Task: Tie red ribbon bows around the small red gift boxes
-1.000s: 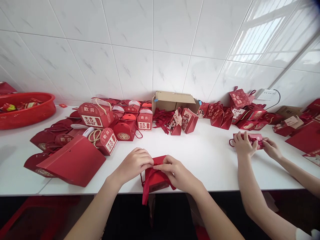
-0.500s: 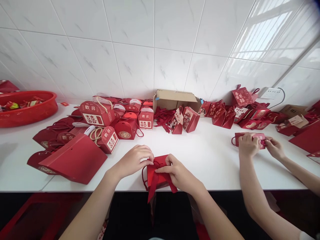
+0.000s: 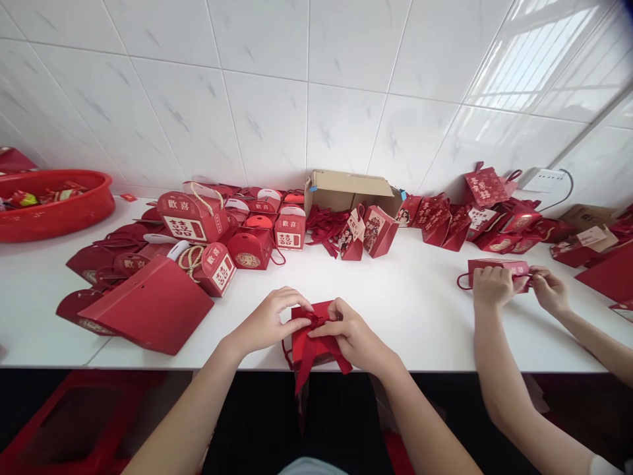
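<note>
A small red gift box (image 3: 307, 343) sits at the near edge of the white table (image 3: 410, 310), with a dark red ribbon (image 3: 309, 359) over its top and hanging down its front. My left hand (image 3: 267, 321) pinches the ribbon at the box's top from the left. My right hand (image 3: 349, 333) pinches the same ribbon from the right. A knot or bow is forming between my fingertips.
Another person's two hands (image 3: 519, 287) hold a red box (image 3: 497, 267) at the right. Many red gift boxes (image 3: 208, 227) crowd the back left, with a large flat red box (image 3: 153, 307) in front. A cardboard carton (image 3: 349, 191) stands at the wall, a red basin (image 3: 52, 208) far left.
My fingers have drawn the ribbon together on top of the box, where a knot now shows. The view has tilted slightly. The other person's hands keep working their box.
</note>
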Demonstrator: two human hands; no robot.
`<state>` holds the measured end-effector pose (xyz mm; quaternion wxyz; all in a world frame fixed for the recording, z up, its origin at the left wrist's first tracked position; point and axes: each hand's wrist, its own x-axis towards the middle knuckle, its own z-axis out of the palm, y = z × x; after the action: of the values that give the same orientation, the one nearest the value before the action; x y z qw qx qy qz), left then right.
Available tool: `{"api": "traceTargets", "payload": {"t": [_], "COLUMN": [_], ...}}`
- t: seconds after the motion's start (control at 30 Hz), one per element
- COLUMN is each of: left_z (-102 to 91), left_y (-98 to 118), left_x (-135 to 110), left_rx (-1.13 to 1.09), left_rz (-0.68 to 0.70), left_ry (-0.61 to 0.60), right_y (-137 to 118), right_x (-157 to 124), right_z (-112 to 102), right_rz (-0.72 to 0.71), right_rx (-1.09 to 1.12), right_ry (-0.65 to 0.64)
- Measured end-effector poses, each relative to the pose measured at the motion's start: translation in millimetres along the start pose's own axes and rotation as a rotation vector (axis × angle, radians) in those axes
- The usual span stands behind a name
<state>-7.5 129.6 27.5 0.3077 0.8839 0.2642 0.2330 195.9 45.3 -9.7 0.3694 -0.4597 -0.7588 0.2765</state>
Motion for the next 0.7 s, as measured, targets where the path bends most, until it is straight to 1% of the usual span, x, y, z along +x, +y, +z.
{"api": "traceTargets", "payload": {"t": [0.13, 0.23, 0.37, 0.47, 0.53, 0.6, 0.7], "left_z": [2.5, 3.2, 1.6, -0.3, -0.4, 1.6, 8.0], "left_y": [-2.7, -3.8, -5.4, -3.4, -1.5, -1.1, -4.8], "left_x": [0.5, -1.5, -4.5, -5.1, -4.7, -4.0, -2.2], "left_rx": [-0.059, -0.078, -0.018, 0.041, 0.073, 0.062, -0.060], "left_rz": [0.003, 0.003, 0.002, -0.015, -0.009, 0.014, 0.007], "left_ry": [-0.013, -0.022, -0.080, -0.144, -0.163, -0.163, -0.117], "right_y": [1.9, 2.6, 2.9, 1.4, -0.1, -1.2, -1.3], "right_x": [-0.1, -0.7, -1.6, -1.0, 0.0, 0.9, 1.1], "right_z": [1.5, 1.8, 1.6, 1.4, 1.2, 0.8, 0.3], "right_rz": [-0.018, 0.004, 0.021, 0.015, 0.010, 0.006, 0.005], "right_rx": [0.024, 0.031, 0.022, 0.018, 0.014, 0.013, 0.032], "right_ry": [0.017, 0.014, 0.011, 0.012, 0.010, 0.006, 0.005]}}
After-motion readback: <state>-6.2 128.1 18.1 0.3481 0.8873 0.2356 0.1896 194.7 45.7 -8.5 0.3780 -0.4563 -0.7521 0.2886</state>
